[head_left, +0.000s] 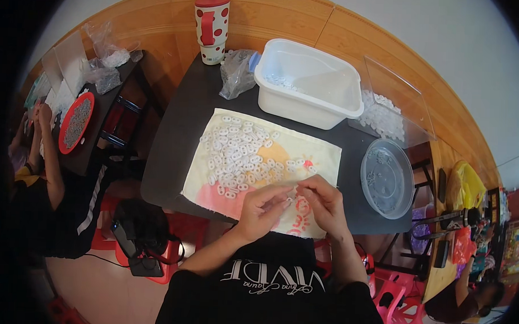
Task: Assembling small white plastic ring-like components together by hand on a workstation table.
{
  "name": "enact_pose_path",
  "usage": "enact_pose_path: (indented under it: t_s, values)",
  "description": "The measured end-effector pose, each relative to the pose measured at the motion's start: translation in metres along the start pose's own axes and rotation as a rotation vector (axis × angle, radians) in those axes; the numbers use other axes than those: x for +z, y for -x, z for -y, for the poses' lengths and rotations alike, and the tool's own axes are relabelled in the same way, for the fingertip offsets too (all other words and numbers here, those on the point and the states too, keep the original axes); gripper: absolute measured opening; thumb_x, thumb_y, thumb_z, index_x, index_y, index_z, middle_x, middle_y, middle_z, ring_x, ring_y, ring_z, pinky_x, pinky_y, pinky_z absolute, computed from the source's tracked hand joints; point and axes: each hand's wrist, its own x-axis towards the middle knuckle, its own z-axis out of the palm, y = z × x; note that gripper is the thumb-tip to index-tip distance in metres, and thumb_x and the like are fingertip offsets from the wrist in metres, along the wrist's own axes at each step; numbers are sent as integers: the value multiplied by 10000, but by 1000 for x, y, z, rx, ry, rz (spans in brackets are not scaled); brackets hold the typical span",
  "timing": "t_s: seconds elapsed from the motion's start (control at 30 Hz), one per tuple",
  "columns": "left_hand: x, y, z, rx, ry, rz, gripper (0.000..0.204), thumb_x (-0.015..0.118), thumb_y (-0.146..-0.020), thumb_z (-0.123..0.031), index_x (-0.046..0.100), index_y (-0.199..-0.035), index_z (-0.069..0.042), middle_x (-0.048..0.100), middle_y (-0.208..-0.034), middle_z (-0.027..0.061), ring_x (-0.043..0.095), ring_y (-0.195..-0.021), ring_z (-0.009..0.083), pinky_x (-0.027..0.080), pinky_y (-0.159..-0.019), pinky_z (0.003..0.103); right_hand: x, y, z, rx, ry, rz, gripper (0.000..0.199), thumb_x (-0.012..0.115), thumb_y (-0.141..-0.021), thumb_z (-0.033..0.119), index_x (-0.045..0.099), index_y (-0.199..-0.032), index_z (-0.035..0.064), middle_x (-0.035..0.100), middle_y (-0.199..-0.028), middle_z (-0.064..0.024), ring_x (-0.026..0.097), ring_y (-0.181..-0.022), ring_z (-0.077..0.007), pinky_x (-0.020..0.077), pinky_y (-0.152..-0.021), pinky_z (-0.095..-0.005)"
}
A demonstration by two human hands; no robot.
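Close together over the near edge of a cream printed cloth, both my hands have their fingers curled in. My left hand pinches a small white piece near its fingertips; its exact shape is too small to tell. The fingertips of my right hand are pressed together right beside it, and whatever they hold is hidden. On the cloth, beyond and left of my hands, lies a loose heap of small white oval pieces with two holes each. A few single ones are scattered to the right of the heap.
Behind the cloth stand a white plastic tub, a clear plastic bag and a dotted tumbler. At right are a round clear container with small metal-looking parts and a clear box of white pieces. Another person sits at the left table.
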Motion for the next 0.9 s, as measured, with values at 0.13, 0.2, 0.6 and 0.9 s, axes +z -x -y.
enact_pose_path:
  t_s: [0.13,0.2,0.6,0.9]
  values:
    - [0,0,1,33,5,12,356,643,-876,74,644,-1229,21,636,-913,26,561,-809,66,449,-707,212,5,0,11,-103,67,35,191,630,-873,-86,652,-1053,-24,630,-895,-77,614,-841,-146,478,-771,-252]
    - [-1,2,-1,27,6,-26,333,636,-877,77,656,-1205,22,636,-920,33,572,-809,73,452,-711,213,7,-1,16,-127,96,-16,188,643,-860,-88,655,-1036,-23,632,-882,-77,614,-818,-146,481,-745,-259]
    - [-50,-1,-19,195,11,-369,216,630,-890,91,689,-1093,48,647,-948,57,599,-795,101,482,-718,226,32,-9,10,-422,657,89,163,709,-747,5,671,-906,6,596,-890,-127,598,-816,-312,490,-691,-393]
    - [-45,3,-11,155,-82,-235,202,624,-885,108,694,-1066,51,660,-956,73,620,-868,112,487,-765,227,30,-10,-1,-364,615,127,158,681,-758,-40,650,-905,11,591,-855,-111,599,-785,-307,488,-666,-371]
